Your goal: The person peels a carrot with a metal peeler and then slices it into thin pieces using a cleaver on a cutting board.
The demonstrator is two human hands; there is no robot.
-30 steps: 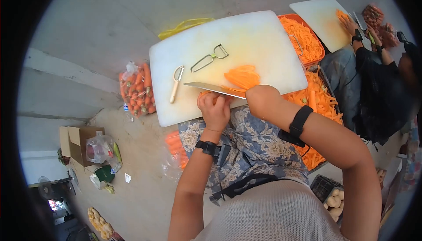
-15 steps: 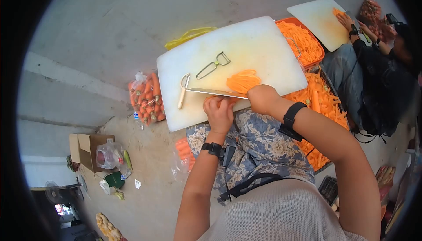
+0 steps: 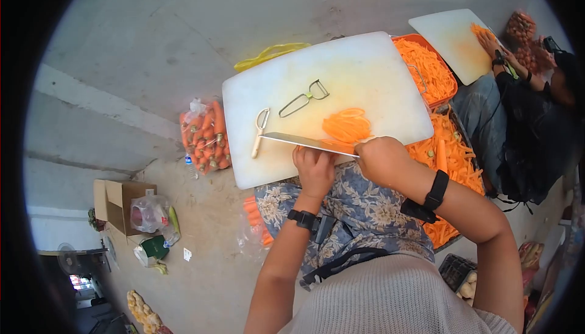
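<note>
A kitchen knife (image 3: 304, 141) lies low over the white cutting board (image 3: 262, 93), its handle wrapped in my right hand (image 3: 384, 160). My left hand (image 3: 314, 169) has its fingers curled at the board's near edge, pressing a carrot (image 3: 342, 147) right beside the blade; most of the carrot is hidden. Just beyond the knife is a fanned pile of carrot slices (image 3: 346, 125). Two peelers lie on the board: a dark-framed peeler (image 3: 303, 98) in the middle and a white-handled peeler (image 3: 260, 134) at the left, close to the knife's tip.
An orange basket (image 3: 454, 84) of carrot strips and a larger tray of strips (image 3: 448, 142) stand at the right. A bagful of carrots (image 3: 205, 138) is at the left. Another person (image 3: 536, 114) works at a second board (image 3: 448, 32). A cardboard box (image 3: 125, 206) sits on the floor.
The whole view has shifted slightly, so board and hands appear lower and farther right. Both hands keep their grips, and an orange piece now shows along the blade near my right hand.
</note>
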